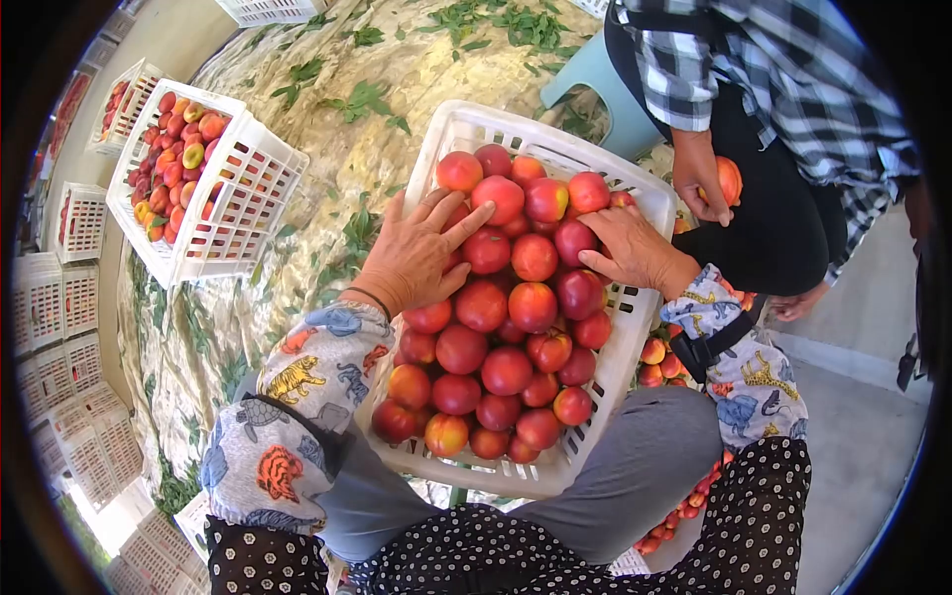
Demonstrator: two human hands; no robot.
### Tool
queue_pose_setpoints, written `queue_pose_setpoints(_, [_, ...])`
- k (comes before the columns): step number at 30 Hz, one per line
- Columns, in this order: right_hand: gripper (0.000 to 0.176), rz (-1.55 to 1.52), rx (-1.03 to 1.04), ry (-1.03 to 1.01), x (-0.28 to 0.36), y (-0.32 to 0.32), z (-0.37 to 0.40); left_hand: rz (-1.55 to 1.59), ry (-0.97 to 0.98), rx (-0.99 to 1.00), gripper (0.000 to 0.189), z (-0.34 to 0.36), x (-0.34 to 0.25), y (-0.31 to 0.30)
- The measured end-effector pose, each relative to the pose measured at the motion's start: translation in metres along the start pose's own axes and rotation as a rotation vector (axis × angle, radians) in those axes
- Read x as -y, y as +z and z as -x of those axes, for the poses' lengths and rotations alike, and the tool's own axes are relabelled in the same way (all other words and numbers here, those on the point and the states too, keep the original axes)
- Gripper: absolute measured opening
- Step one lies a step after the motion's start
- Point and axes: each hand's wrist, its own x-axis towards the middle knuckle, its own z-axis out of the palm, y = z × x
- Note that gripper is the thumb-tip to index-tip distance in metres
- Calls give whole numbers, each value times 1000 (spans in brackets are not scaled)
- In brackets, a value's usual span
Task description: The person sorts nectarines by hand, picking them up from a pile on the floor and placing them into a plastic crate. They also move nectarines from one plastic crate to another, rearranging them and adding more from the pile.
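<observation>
A white plastic crate, heaped with red nectarines, stands in front of my knees. On the crate's left side my left hand lies over the fruit with its fingers spread, its fingertips touching nectarines near the upper left. My right hand reaches over the right rim, fingers extended onto the fruit at the upper right, the thumb beside a dark red nectarine. Neither hand is wrapped round a fruit. Printed sleeves cover both my forearms.
A co-worker in a checked shirt sits at the upper right, one hand by a fruit, near a blue stool. Another full crate stands left on a leaf-strewn sheet. Stacked crates line the far left.
</observation>
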Motion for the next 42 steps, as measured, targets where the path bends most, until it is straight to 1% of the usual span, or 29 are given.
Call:
queue_pose_setpoints(1, [47,1,0,-1,4,-1,2,-1,3,0,88,-1,0,0])
queue_pose_setpoints(3, [41,-8,114,66,12,-5,4,0,1,5,88,-1,0,0])
queue_pose_setpoints(7, [35,-49,104,87,4,-6,2,-11,3,-1,88,0,-1,0])
queue_pose_setpoints(9, [35,-74,-61,143,-2,-13,-5,-5,1,-6,88,0,0,0])
queue_pose_setpoints(10, [28,-21,-189,118,0,-16,-9,2,1,-8,88,0,0,0])
queue_pose_setpoints(11, [28,-24,-187,118,4,-18,-13,2,-1,-5,88,1,0,0])
queue_pose_setpoints(13, [28,64,-272,132,15,-25,-23,10,1,2,88,0,0,-2])
queue_pose_setpoints(14, [28,63,-274,135,13,-22,-25,9,4,3,88,-1,0,-2])
queue_pose_setpoints(16, [44,135,-96,176,13,-18,-32,4,-5,16,88,-1,-1,-2])
queue_pose_setpoints(17, [44,136,-99,172,13,-20,-34,0,-7,13,88,0,-1,-2])
queue_pose_setpoints(19, [52,428,92,184,27,-36,-43,5,-3,11,87,2,-2,0])
queue_pose_setpoints(20, [52,428,90,182,28,-35,-48,4,-4,10,87,1,-2,-1])
queue_pose_setpoints(22, [54,307,-4,32,28,-31,-58,0,-10,29,87,0,-3,-2])
queue_pose_setpoints(26, [54,363,-19,37,32,-2,-70,-11,0,13,87,2,-4,1])
queue_pose_setpoints(28, [54,380,94,58,29,-1,-79,-10,-2,21,87,1,-2,1])
queue_pose_setpoints(29, [54,381,95,55,26,-5,-79,-9,-5,21,87,1,-2,1])
queue_pose_setpoints(31, [60,167,123,-101,18,-15,-70,7,6,-3,87,3,-3,2])
queue_pose_setpoints(32, [60,165,130,-103,13,-15,-65,14,2,-1,87,3,-3,3])
queue_pose_setpoints(34, [62,-18,27,-160,6,-12,-58,-4,6,4,88,3,-2,3])
queue_pose_setpoints(35, [62,-20,26,-156,6,-8,-57,-3,10,5,88,3,-3,2])
queue_pose_setpoints(37, [57,198,-39,-163,10,-3,-55,2,2,16,88,1,-2,-1])
queue_pose_setpoints(38, [57,200,-38,-158,10,-6,-53,5,6,15,88,0,-2,-1])
queue_pose_setpoints(40, [47,-9,-187,-163,14,-18,-53,12,-5,8,88,0,-1,-1])
queue_pose_setpoints(41, [47,-8,-180,-169,14,-27,-49,17,-12,7,88,1,0,-1])
queue_pose_setpoints(42, [43,75,-160,-121,12,-35,-40,18,-9,-14,87,1,1,-1])
